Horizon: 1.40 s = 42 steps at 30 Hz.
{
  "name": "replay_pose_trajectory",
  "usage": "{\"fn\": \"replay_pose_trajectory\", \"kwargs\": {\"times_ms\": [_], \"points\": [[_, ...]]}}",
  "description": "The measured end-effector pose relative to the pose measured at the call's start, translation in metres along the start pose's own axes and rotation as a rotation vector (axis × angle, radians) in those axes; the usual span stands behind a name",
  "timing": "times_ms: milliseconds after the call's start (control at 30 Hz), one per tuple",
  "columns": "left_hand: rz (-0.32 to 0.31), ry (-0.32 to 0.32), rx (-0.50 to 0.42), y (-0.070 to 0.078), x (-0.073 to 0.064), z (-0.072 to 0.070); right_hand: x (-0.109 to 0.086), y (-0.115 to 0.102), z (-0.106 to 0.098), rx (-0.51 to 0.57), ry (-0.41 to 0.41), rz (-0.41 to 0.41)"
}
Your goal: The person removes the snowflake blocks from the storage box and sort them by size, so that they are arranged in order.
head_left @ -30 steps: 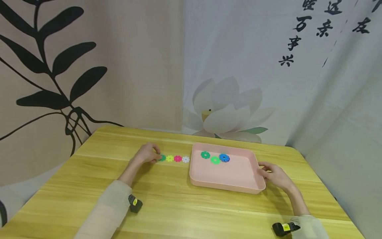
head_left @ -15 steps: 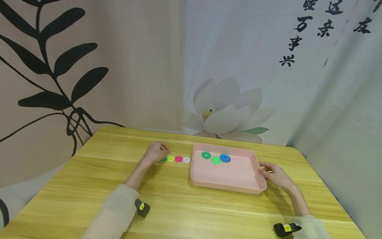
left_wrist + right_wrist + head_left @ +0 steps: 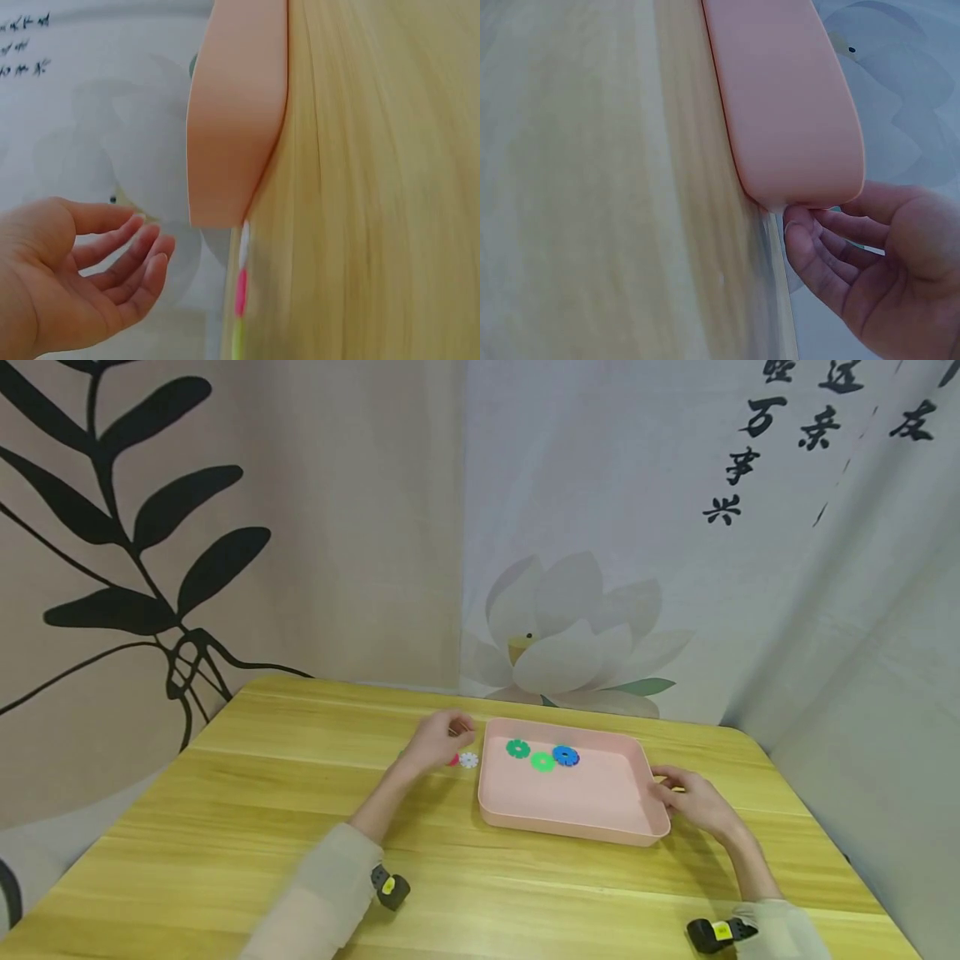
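Note:
My left hand (image 3: 438,739) hovers above a row of flower-shaped plastic discs, just left of the pink tray (image 3: 555,810). Its fingers are loosely bent with nothing between them in the left wrist view. A white disc (image 3: 468,761) and part of a pink disc (image 3: 453,760) show beside the hand, which covers most of the row. The left wrist view shows a yellow-green disc (image 3: 238,341) lying past the pink one. My right hand (image 3: 697,797) grips the tray's right side at the rim. Inside the tray lie a dark green disc (image 3: 517,749), a light green disc (image 3: 543,762) and blue discs (image 3: 566,755).
The wooden table (image 3: 487,893) carries the tray near its back edge. Behind it hangs a curtain (image 3: 375,527) printed with leaves, a lotus and writing. Black wrist cameras sit at both sleeves.
My left hand has left the green disc at the row's left end and moved right along the row toward the tray. The right hand and the tray have stayed in place.

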<state>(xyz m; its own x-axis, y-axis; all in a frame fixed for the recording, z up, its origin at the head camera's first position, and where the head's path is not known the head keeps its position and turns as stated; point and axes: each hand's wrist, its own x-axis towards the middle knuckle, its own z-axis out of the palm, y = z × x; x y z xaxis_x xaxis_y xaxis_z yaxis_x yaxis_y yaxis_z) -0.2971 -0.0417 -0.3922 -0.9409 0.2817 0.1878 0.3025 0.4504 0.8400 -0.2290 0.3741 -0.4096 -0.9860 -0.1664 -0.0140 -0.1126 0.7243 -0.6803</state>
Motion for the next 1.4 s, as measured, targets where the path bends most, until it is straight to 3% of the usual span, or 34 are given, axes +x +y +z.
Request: {"fn": "replay_pose_trajectory", "kwargs": {"times_ms": [267,367,633,833,967,1167,1400], "points": [[0.085,-0.061,-0.012,0.017,0.010,0.033,0.000,0.000,0.000,-0.009,0.002,0.007],[0.082,-0.099,0.004,0.022,0.014,0.044,0.000,0.000,0.000,-0.023,0.006,0.003],[0.140,-0.177,0.013,0.027,0.022,0.067,0.000,0.000,0.000,-0.025,0.008,0.002],[0.023,-0.194,0.003,0.025,0.028,0.083,-0.001,-0.001,0.001,-0.007,0.004,0.008],[-0.035,-0.170,0.046,0.024,0.032,0.090,0.000,-0.001,0.000,-0.009,0.004,0.006],[-0.080,-0.128,0.141,0.024,0.036,0.096,0.000,0.000,0.001,0.010,0.004,0.007],[-0.126,-0.148,0.280,0.023,0.035,0.101,-0.001,0.001,0.001,0.026,0.000,0.008]]}}
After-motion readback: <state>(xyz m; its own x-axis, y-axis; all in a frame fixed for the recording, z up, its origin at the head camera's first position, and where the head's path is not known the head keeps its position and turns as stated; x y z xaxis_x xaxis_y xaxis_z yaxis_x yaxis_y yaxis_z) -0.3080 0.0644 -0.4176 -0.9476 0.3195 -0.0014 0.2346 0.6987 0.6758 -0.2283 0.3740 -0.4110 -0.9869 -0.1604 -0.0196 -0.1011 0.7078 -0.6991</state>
